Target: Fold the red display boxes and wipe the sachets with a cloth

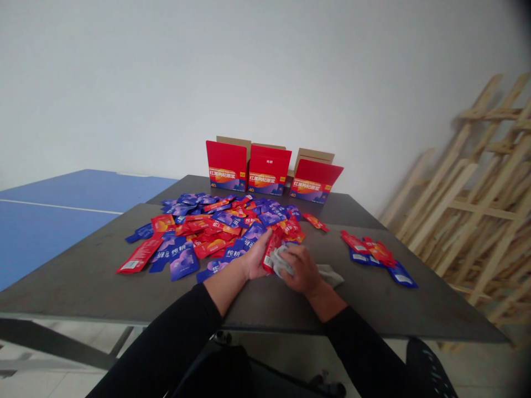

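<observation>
My left hand (256,260) holds a red pouch (271,249) upright near the middle of the table. Closed around a grey-white cloth (282,261), my right hand (302,269) presses it against the pouch's right side; part of the cloth lies on the table beyond the hand. Just behind and left of my hands spreads a large loose pile of red and blue pouches (219,221). A smaller group of red and blue pouches (373,253) lies to the right.
Three red and blue boxes with raised flaps, left (227,166), middle (269,170) and right (315,181), stand along the back of the dark table (232,312). A blue table (62,221) adjoins on the left. Wooden frames (477,204) lean at the right.
</observation>
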The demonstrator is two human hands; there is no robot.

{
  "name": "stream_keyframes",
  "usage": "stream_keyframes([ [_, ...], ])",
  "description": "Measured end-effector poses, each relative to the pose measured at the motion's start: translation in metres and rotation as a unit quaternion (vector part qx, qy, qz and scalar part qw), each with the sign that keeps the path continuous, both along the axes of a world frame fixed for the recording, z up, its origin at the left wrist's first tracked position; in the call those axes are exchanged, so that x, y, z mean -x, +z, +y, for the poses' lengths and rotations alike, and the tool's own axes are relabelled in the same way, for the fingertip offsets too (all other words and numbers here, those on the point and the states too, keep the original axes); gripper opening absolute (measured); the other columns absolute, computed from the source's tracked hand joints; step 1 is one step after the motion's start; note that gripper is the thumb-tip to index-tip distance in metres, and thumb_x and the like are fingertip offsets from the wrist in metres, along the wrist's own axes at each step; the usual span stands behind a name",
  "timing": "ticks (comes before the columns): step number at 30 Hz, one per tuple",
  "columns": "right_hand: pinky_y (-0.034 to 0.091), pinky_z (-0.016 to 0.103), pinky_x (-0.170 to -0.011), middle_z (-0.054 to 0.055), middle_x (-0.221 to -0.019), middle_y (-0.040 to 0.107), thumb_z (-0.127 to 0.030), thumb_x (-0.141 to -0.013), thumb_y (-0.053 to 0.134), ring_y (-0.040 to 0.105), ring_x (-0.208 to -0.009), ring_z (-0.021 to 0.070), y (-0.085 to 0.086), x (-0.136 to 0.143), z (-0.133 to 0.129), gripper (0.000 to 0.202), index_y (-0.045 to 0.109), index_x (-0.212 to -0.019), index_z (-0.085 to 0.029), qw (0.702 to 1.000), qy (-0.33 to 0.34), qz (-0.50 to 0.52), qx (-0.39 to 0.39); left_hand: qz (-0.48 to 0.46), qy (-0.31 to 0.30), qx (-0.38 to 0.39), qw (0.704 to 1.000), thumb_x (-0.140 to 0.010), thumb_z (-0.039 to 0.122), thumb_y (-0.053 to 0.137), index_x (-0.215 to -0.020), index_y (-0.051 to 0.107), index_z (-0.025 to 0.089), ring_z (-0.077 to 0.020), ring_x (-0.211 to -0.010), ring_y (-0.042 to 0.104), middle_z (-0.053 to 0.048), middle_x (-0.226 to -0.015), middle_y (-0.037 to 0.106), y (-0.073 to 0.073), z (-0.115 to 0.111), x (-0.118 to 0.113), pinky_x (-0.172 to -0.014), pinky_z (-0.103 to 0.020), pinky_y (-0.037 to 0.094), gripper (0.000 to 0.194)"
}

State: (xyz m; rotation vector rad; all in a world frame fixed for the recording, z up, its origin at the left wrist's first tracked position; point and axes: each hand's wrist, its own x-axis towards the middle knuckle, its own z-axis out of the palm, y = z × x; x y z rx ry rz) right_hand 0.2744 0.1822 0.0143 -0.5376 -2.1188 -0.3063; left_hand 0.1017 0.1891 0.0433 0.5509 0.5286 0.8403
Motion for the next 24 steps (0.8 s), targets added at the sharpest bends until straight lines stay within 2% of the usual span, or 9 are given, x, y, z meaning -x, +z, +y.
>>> stream_keyframes([
  [3,0.048,0.039,-0.089,0.007,-0.105,0.056,-0.023,-0.087,0.056,0.053,-0.098,0.0206,0.003,0.008,-0.012,0.031,0.059,-0.118,-0.025,0.995,0.057,-0.082,-0.019,0.031,0.015,0.030,0.999,-0.084,0.071,0.041,-0.068,0.061,0.016,-0.0136,-0.048,0.053,-0.004,-0.055,0.058,-0.004,0.002,0.000,-0.050,-0.025,0.043,0.061],
  [7,0.048,0.038,-0.089,0.007,-0.107,0.056,-0.017,-0.086,0.055,0.051,-0.100,0.0205,0.005,0.011,-0.015,0.029,0.062,-0.114,-0.026,0.993,0.049,-0.106,-0.019,0.033,0.005,0.044,0.998,-0.090,0.056,0.044,-0.067,0.061,0.016,-0.0130,-0.047,0.053,-0.003,-0.054,0.057,-0.005,0.000,-0.004,-0.050,-0.024,0.042,0.049],
  [10,0.048,0.038,-0.088,0.007,-0.105,0.054,-0.015,-0.086,0.054,0.051,-0.098,0.0201,0.003,0.010,-0.011,0.031,0.062,-0.113,-0.026,0.998,0.017,-0.062,-0.013,0.040,-0.020,0.042,0.998,-0.090,0.049,0.048,-0.076,0.063,0.014,-0.0151,-0.056,0.060,-0.005,-0.063,0.063,-0.002,-0.006,-0.008,-0.056,-0.025,0.046,0.041],
  [12,0.048,0.039,-0.088,0.008,-0.106,0.052,-0.015,-0.086,0.054,0.050,-0.098,0.0203,0.001,0.008,-0.006,0.032,0.060,-0.115,-0.026,1.000,-0.011,-0.027,-0.007,0.062,-0.018,0.029,0.998,-0.090,0.047,0.050,-0.081,0.063,0.014,-0.0148,-0.057,0.061,-0.004,-0.066,0.064,-0.001,-0.010,-0.010,-0.054,-0.024,0.046,0.037],
  [16,0.048,0.041,-0.087,0.010,-0.109,0.048,-0.015,-0.087,0.052,0.049,-0.101,0.0224,-0.003,0.006,0.003,0.033,0.057,-0.119,-0.023,0.996,-0.081,0.031,0.009,0.132,-0.025,-0.002,0.991,-0.087,0.048,0.053,-0.077,0.059,0.016,-0.0106,-0.050,0.051,-0.001,-0.062,0.057,-0.001,-0.013,-0.012,-0.042,-0.018,0.033,0.035],
  [20,0.048,0.042,-0.087,0.011,-0.109,0.048,-0.015,-0.088,0.050,0.048,-0.102,0.0233,-0.004,0.003,0.010,0.031,0.057,-0.118,-0.021,0.986,-0.143,0.072,0.037,0.165,-0.042,-0.025,0.985,-0.087,0.052,0.051,-0.079,0.057,0.016,-0.0093,-0.050,0.044,0.001,-0.061,0.049,-0.003,-0.014,-0.012,-0.041,-0.017,0.031,0.037],
  [24,0.048,0.043,-0.087,0.012,-0.107,0.049,-0.015,-0.089,0.047,0.049,-0.102,0.0239,-0.004,0.001,0.014,0.029,0.058,-0.116,-0.018,0.979,-0.174,0.089,0.054,0.178,-0.046,-0.033,0.982,-0.088,0.054,0.050,-0.083,0.056,0.016,-0.0085,-0.051,0.042,0.001,-0.067,0.049,-0.006,-0.012,-0.011,-0.040,-0.016,0.029,0.039],
])
